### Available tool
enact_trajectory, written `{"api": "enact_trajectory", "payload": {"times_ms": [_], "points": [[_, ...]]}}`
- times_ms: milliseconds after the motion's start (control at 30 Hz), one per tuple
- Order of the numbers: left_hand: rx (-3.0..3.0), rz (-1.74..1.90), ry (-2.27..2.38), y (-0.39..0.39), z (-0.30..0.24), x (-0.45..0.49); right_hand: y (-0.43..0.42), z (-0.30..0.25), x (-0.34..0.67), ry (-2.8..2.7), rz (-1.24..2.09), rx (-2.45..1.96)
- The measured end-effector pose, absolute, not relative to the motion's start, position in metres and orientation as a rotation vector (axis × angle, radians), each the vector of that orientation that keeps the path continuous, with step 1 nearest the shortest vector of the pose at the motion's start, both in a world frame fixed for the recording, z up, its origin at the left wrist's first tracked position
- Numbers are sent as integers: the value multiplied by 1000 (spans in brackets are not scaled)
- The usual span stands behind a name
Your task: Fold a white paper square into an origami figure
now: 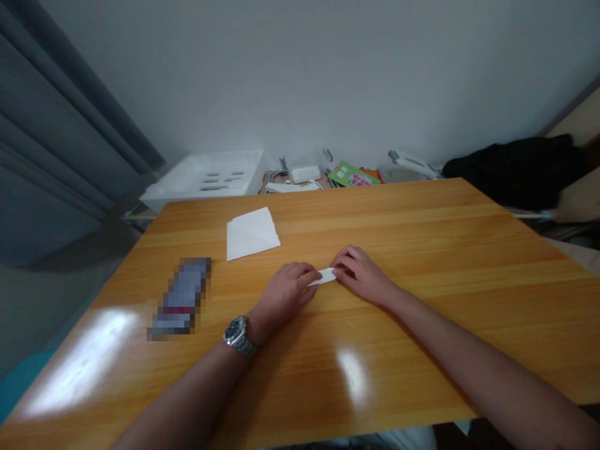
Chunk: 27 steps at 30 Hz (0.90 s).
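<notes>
A small strip of folded white paper lies between my two hands, low over the middle of the wooden table. My left hand pinches its left end between thumb and fingers. At the other end, my right hand grips the paper with its fingertips. The fingers partly cover both ends of the strip. A larger stack or sheet of white paper rests on the table beyond my left hand. A metal watch is on my left wrist.
A blurred-out, phone-like dark object lies on the table at the left. Behind the table's far edge are a white foam tray, a green booklet, a clear plastic box and dark cloth. A grey curtain hangs at the left.
</notes>
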<state>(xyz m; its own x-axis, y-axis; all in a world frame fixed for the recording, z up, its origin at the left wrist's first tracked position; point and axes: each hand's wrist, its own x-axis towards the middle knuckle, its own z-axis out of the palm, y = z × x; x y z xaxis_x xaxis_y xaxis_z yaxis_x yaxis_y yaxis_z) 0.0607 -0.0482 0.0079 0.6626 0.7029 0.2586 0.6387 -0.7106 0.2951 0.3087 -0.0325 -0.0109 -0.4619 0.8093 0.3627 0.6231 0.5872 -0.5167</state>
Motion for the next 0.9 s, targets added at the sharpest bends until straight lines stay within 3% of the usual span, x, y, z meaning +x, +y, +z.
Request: {"api": "enact_trajectory", "payload": {"times_ms": [900], "points": [[2632,654,1187,-49,9,60,-32,-12,305,-2454,306,-900]]}}
